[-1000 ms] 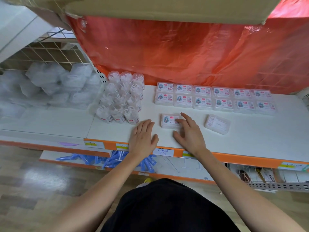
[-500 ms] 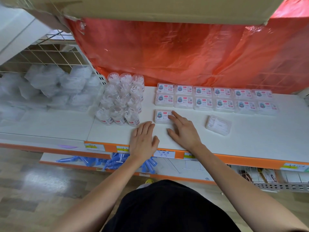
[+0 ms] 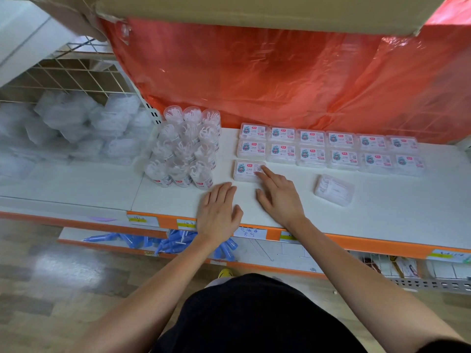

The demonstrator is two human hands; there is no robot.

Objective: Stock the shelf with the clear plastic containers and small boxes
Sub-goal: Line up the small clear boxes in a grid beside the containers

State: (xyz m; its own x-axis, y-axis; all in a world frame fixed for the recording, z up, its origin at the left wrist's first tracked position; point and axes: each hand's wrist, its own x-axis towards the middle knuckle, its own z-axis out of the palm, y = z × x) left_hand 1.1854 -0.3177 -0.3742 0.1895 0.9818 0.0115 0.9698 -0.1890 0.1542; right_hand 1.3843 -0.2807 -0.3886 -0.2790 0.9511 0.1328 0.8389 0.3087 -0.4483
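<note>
white laminate shelf board point(image 3: 331, 215) runs across the view, its orange front edge point(image 3: 356, 244) carrying paper price labels point(image 3: 246, 232). red plastic sheeting point(image 3: 280, 77) hangs behind it, under a brown cardboard carton point(image 3: 254, 11). to the left a wire grid point(image 3: 76, 75) backs a heap of bagged clear packs point(image 3: 76, 128). below, a lower shelf point(image 3: 74, 234) holds blue plastic pieces point(image 3: 175, 242), and the floor point(image 3: 51, 289) is wood-look plank.

clear cylindrical containers point(image 3: 186, 149) stand upright in a tight cluster at the left of the board. just right of them, labelled small boxes point(image 3: 331, 149) lie flat in two rows along the back. one single small box point(image 3: 246, 170) sits alone in front of the leftmost of these, starting a third row, label up. the right hand point(image 3: 279, 197) lies relaxed with fingers straight, its fingertips point(image 3: 262, 171) touching that box's near right corner without gripping it. the left hand point(image 3: 219, 212) rests flat and released on the bare board, fingers together, just in front of the containers and apart from the box. a loose clear box point(image 3: 334, 189) lies askew to the right, near the right hand but not touched.
</note>
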